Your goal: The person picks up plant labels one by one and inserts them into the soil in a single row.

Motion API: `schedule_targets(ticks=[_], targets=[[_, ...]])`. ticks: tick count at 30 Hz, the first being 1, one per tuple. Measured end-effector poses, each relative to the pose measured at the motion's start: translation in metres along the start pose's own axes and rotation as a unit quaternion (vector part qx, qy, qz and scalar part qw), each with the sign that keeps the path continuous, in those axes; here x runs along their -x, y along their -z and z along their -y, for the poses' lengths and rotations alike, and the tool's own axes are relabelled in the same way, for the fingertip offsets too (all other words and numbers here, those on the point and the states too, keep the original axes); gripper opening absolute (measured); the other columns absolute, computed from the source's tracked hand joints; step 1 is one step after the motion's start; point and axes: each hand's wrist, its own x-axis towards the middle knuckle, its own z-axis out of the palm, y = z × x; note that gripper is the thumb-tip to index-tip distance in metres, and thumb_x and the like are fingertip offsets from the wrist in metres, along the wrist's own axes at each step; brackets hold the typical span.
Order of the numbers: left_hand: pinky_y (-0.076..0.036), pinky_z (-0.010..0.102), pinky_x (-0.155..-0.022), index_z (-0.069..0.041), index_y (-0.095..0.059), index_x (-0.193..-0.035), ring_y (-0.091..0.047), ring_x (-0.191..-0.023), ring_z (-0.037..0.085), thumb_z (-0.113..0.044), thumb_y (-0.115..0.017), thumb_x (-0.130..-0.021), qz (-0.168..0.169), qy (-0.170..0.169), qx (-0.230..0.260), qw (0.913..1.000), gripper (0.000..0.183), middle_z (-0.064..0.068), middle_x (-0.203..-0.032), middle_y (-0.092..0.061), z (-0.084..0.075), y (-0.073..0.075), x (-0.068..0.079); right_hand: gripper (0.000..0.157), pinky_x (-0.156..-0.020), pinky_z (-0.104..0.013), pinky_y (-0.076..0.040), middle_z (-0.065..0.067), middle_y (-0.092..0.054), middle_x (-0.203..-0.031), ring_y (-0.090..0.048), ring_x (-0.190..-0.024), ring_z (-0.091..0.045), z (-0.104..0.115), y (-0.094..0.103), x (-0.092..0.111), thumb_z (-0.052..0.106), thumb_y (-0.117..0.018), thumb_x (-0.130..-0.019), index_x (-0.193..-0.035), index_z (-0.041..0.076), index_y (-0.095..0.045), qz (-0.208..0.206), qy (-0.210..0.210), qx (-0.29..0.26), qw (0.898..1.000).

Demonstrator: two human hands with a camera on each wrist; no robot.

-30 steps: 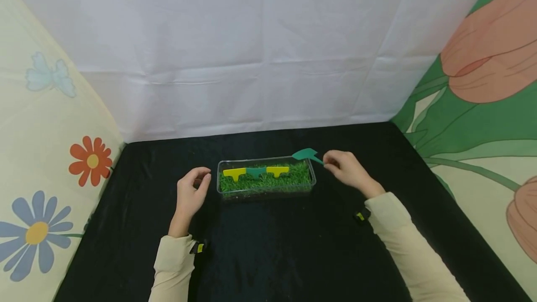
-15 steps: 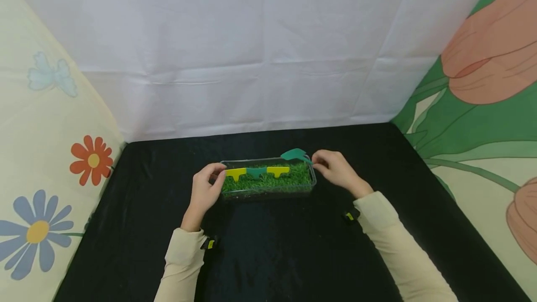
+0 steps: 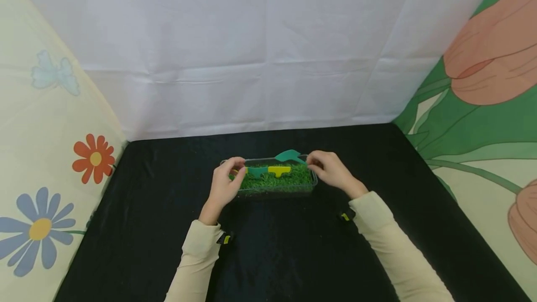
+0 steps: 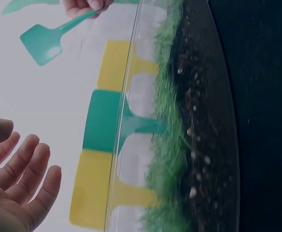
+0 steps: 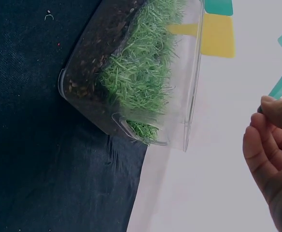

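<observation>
A clear plastic box (image 5: 85, 96) holds dark soil (image 4: 194, 121) and green grass (image 3: 299, 176). Three T-shaped plant labels stand in the grass in a row: a yellow one (image 4: 90, 188), a green one (image 4: 102, 121) and another yellow one (image 3: 278, 170). My right hand (image 3: 329, 169) pinches the stem tip of a loose green plant label (image 3: 288, 155) above the box's right end; its broad head points left. By the left yellow label, my left hand (image 3: 225, 185) hovers with loosely bent fingers (image 4: 42, 164) and holds nothing. It partly hides that label in the head view.
Black cloth (image 3: 268, 255) covers the table under the box. A white cloth (image 3: 264, 50) hangs behind. Printed flower panels stand at the left (image 3: 37, 162) and right (image 3: 495, 129).
Both hands have moved inward. The left hand came right, over the box's left end; the right hand carried the green plant label left, over the box.
</observation>
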Motion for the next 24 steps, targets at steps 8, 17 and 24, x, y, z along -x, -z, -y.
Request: schedule_targets(ticks=[8, 17, 24], targets=[[-0.052, 0.034, -0.061, 0.003, -0.053, -0.114, -0.06, -0.077, 0.023, 0.001, -0.059, -0.085, 0.033, -0.001, 0.028, 0.9991, 0.029, 0.013, -0.087, -0.061, -0.005, -0.015, -0.009, 0.01, -0.054, -0.029, -0.045, -0.004, -0.059, -0.077, -0.051, -0.061, -0.011, 0.001, 0.0, -0.001, -0.006, -0.064, -0.079, -0.085, 0.001, -0.06, 0.003, 0.0, -0.002, 1.0], [-0.051, 0.031, -0.063, 0.002, -0.051, -0.119, -0.059, -0.078, 0.022, -0.003, -0.056, -0.087, 0.074, -0.001, 0.037, 0.9966, 0.032, 0.017, -0.092, -0.06, -0.008, -0.029, -0.017, 0.011, -0.053, -0.028, -0.044, -0.005, -0.058, -0.077, -0.051, -0.061, -0.011, 0.002, -0.001, -0.001, -0.007, -0.064, -0.079, -0.085, 0.001, -0.06, 0.006, 0.002, -0.002, 1.0], [-0.051, 0.033, -0.066, 0.0, -0.051, -0.121, -0.058, -0.081, 0.019, -0.006, -0.056, -0.089, 0.104, 0.002, 0.024, 0.9943, 0.033, 0.012, -0.096, -0.059, -0.01, -0.035, -0.025, 0.009, -0.054, -0.028, -0.045, -0.004, -0.059, -0.078, -0.052, -0.062, -0.011, 0.003, -0.001, -0.002, -0.005, -0.064, -0.08, -0.085, 0.001, -0.06, 0.011, -0.003, -0.001, 1.0]])
